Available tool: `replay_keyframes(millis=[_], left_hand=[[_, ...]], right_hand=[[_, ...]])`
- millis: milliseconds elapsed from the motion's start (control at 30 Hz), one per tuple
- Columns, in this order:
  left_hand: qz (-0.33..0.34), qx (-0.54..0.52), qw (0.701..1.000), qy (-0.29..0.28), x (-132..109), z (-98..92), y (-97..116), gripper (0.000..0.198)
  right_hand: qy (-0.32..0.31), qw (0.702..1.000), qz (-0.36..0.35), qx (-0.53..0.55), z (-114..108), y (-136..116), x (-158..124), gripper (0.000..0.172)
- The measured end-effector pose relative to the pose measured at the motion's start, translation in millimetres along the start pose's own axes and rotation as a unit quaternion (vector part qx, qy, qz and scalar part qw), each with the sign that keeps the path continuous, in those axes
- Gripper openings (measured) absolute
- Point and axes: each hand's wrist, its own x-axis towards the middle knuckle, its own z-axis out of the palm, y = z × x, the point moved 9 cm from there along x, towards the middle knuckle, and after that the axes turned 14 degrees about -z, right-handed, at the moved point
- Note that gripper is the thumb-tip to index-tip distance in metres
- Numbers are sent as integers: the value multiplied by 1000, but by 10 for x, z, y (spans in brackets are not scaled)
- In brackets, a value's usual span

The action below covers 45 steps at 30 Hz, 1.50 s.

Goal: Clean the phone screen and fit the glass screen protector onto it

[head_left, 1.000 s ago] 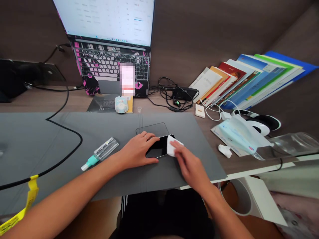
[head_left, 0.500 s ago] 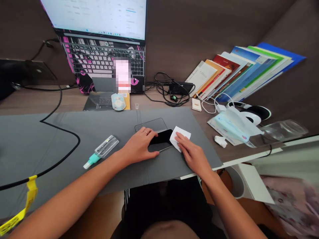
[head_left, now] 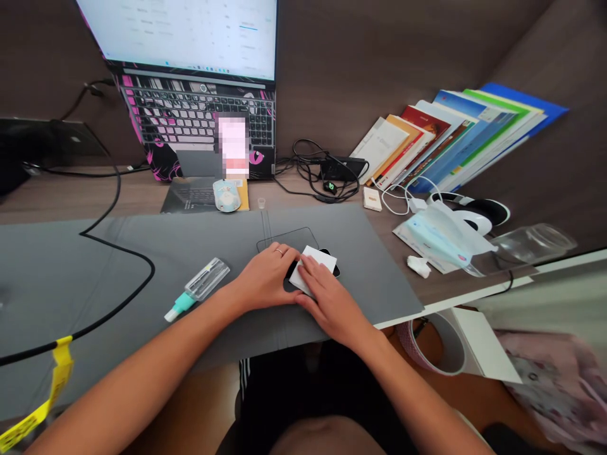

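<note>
A dark-screened phone (head_left: 336, 270) lies flat on the grey desk mat, mostly covered by a folded white wipe (head_left: 320, 259). My left hand (head_left: 266, 275) grips the phone's left end between thumb and fingers. With its fingers laid over the wipe, my right hand (head_left: 329, 302) presses it onto the screen, and its thumb is close to my left thumb. Just behind the phone is a thin clear sheet with a dark outline (head_left: 310, 229). To the left of my left hand, a clear spray bottle with a mint-green neck (head_left: 208, 279) lies on its side.
An open laptop (head_left: 194, 120) stands at the back, with a mouse (head_left: 226, 196) before it. Coiled cables, leaning books (head_left: 441, 139), headphones (head_left: 493, 212), a blue mask (head_left: 441, 237) and a crumpled white tissue (head_left: 419, 266) occupy the right. A black cable (head_left: 137, 253) crosses the mat at left.
My right hand has slid the wipe leftward, from the phone's right end to over the middle of its screen. My left hand keeps its hold on the phone.
</note>
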Motion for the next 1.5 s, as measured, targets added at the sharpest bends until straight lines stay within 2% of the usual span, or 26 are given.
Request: replay_keyframes(millis=[67, 133, 333, 667, 867, 1100, 1300, 1500], left_hand=[[-1, -1, 1000, -4, 2, 10, -7, 55], [-3, 3, 1000, -3, 3, 10, -6, 50], [-9, -3, 1000, 8, 20, -3, 21, 41], [2, -17, 1000, 1, 29, 24, 1, 53], [-8, 0, 1000, 13, 15, 9, -7, 44], [-13, 7, 1000, 6, 15, 18, -2, 43], [-23, 5, 1000, -5, 16, 14, 8, 45], [-22, 2, 1000, -6, 20, 19, -4, 46]], right_hand=[[-33, 999, 10, -14, 47, 21, 17, 62], [-49, 998, 35, -25, 30, 113, -16, 65], [-59, 992, 103, -51, -42, 393, -134, 67], [-71, 997, 31, -23, 110, 36, 101, 72], [-74, 994, 67, -34, 47, 216, -23, 71], [-68, 991, 97, -60, -16, 367, -155, 67], [-90, 988, 94, -89, -132, 337, -281, 58], [-90, 988, 101, -74, -149, 312, -335, 58]])
